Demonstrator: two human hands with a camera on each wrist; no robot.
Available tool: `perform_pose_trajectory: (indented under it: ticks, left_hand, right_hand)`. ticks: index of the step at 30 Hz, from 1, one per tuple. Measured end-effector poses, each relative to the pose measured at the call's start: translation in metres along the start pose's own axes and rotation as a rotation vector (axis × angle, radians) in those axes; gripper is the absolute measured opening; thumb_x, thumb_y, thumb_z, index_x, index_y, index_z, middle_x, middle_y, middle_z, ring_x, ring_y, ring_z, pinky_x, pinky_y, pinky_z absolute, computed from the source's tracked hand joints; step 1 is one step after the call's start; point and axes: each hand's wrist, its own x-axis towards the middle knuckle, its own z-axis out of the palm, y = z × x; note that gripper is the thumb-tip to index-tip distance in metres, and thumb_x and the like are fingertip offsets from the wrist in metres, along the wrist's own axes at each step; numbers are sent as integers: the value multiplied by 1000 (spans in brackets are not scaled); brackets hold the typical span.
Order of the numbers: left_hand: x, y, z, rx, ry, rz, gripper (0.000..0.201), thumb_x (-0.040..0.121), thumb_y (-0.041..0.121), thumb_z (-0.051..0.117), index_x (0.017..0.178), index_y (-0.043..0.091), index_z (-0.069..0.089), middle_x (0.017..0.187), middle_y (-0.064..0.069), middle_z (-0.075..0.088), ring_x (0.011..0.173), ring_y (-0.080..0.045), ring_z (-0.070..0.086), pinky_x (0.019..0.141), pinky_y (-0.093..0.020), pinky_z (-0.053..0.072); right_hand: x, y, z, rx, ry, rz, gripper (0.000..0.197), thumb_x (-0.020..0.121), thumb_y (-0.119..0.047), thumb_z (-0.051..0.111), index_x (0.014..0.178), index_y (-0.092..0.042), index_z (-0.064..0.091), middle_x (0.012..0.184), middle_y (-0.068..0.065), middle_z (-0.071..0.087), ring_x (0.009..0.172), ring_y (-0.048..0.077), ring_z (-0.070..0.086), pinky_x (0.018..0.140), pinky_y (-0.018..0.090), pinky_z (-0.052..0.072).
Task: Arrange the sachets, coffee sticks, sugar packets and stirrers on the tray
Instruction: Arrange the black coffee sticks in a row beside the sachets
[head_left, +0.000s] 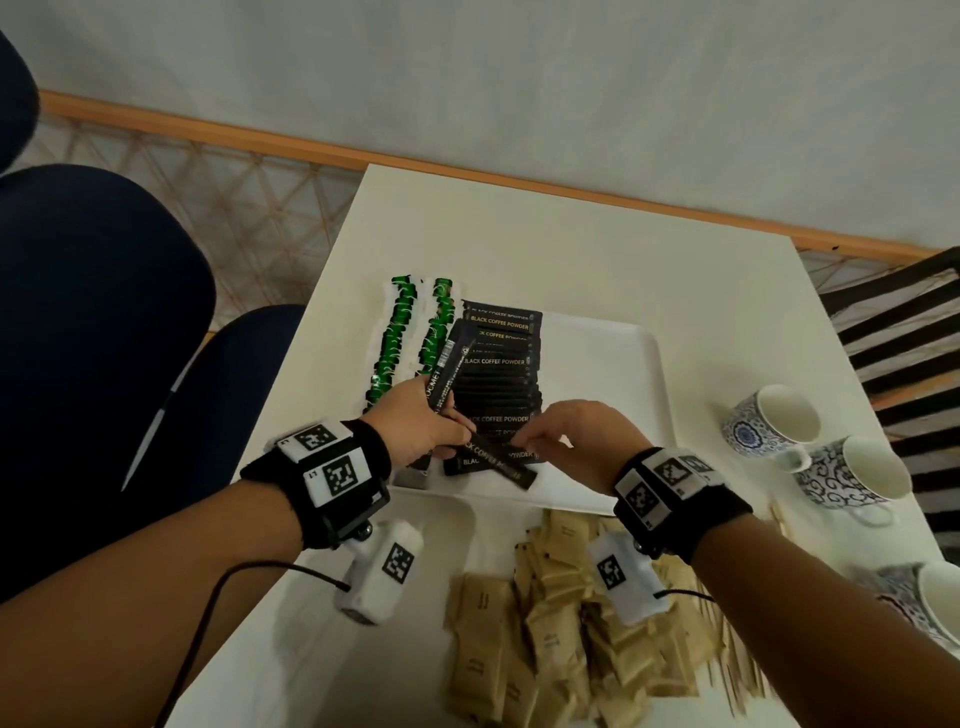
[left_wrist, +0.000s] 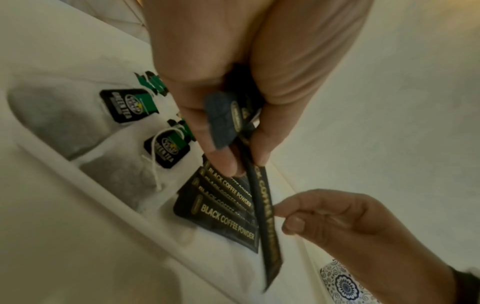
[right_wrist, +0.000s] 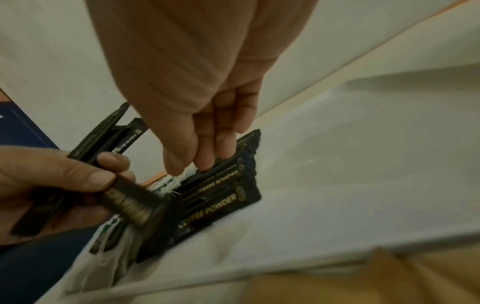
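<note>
Halfway-ish: tea sachets (head_left: 397, 338) and coffee row lying on tray (head_left: 613, 415); left hand (head_left: 421, 423) gripping spare coffee sticks (head_left: 451, 371), right hand (head_left: 576, 436) pinching one stick (head_left: 501, 460) at row's near end; sugar packets (head_left: 561, 613), stirrers (head_left: 737, 660) waiting nearside of tray on worktop (head_left: 571, 249).

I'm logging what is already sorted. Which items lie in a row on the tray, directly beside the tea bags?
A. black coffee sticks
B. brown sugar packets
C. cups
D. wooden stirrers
A: the black coffee sticks form an overlapping row on the tray right next to the tea bags, while the sugar packets, stirrers and cups sit off that tray.
</note>
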Motion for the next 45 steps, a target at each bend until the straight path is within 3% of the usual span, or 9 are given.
perform_pose_trajectory:
  ticks: [6, 13, 19, 24, 31, 36, 39, 42, 45]
  left_hand:
    - [1, -3, 15, -36, 55, -17, 34, 79, -16, 63, 79, 12, 43, 84, -14, 62, 80, -23, 66, 72, -40, 59]
    - [1, -7, 22, -152, 121, 2, 29, 82, -15, 60, 87, 9, 44, 83, -13, 60, 80, -21, 62, 69, -32, 60]
    - [2, -12, 8, -5, 171, -1, 26, 84, -7, 59, 78, 13, 44, 88, -17, 56, 76, -24, 55, 74, -38, 55]
    - [-3, -24, 9, 189, 51, -43, 21, 82, 2, 62, 78, 15, 46, 85, -15, 62, 69, -23, 58, 59, -30, 50]
    - [-4, -27, 17, 328, 43, -17, 9, 86, 12, 62, 84, 14, 53, 74, -3, 53, 61, -15, 48, 49, -25, 43]
    - [1, -24, 18, 369, 60, -14, 12, 86, 12, 62, 83, 17, 52, 78, -2, 55, 71, -17, 51, 63, -26, 46]
    - [1, -22, 17, 380, 45, -8, 14, 86, 11, 62, 82, 17, 50, 74, 0, 53, 67, -15, 51, 57, -20, 44]
    - [0, -18, 19, 246, 0, -49, 18, 89, 7, 61, 82, 14, 46, 67, -5, 54, 56, -17, 56, 44, -20, 46]
    - [-2, -13, 21, 203, -73, -50, 17, 91, 12, 61, 83, 14, 46, 62, -4, 51, 44, -13, 50, 42, -24, 43]
  right_hand:
    - [-7, -1, 5, 194, -22, 136, 26, 88, -46, 59, 108, -33, 68, 95, -14, 65, 84, 5, 57, 82, 25, 47]
    - [6, 0, 5, 337, -88, 218, 13, 86, -27, 66, 97, -32, 70, 84, -7, 72, 79, 7, 64, 83, 25, 50]
    - [14, 3, 4, 69, -188, 193, 16, 87, -30, 61, 99, -33, 70, 88, -18, 61, 86, 6, 55, 88, 26, 46]
    - [19, -7, 11, -83, -177, 84, 23, 91, -27, 55, 109, -30, 69, 109, -11, 64, 103, 11, 55, 85, 21, 39]
    - [32, -7, 19, -66, -88, 117, 19, 88, -28, 58, 106, -28, 65, 106, -9, 63, 100, 13, 56, 73, 21, 34]
    - [31, -4, 26, -82, -27, 137, 16, 87, -32, 58, 102, -30, 65, 100, -10, 62, 95, 13, 57, 70, 22, 37]
    - [30, -3, 25, -94, -12, 138, 14, 87, -35, 58, 100, -31, 64, 96, -11, 61, 92, 13, 58, 69, 23, 40]
    - [25, -1, 19, 83, 84, 172, 12, 86, -34, 63, 98, -31, 64, 86, -12, 60, 81, 10, 57, 71, 25, 46]
    - [19, -5, 12, 664, 210, 222, 25, 84, -25, 69, 107, -30, 59, 84, -9, 66, 75, 6, 62, 69, 20, 51]
